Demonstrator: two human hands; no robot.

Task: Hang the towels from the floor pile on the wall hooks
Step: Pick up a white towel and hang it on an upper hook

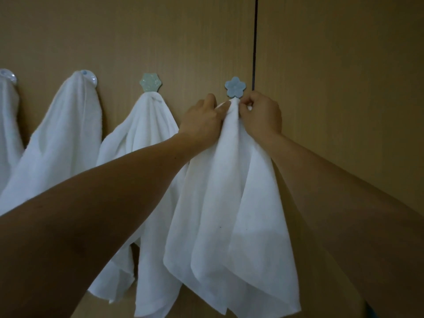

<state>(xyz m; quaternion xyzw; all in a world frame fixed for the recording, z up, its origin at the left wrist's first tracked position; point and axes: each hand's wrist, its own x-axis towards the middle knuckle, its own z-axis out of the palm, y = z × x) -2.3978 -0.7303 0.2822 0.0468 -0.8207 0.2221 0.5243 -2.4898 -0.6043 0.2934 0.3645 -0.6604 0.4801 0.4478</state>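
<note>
A white towel [231,214] hangs down in front of me, its top pinched into a point right under the blue flower hook [235,86]. My left hand [202,118] grips that top from the left and my right hand [261,113] grips it from the right, both pressed against the wooden wall. Whether the cloth is caught on the hook's metal tip is hidden by my fingers. Three other white towels hang to the left: one [146,138] from a pale green hexagon hook [150,82], one [62,143] from a round hook [89,76], one [6,125] at the frame's left edge.
The tan wooden wall [332,88] has a dark vertical gap [254,42] just right of the blue hook. The floor and the towel pile are out of view.
</note>
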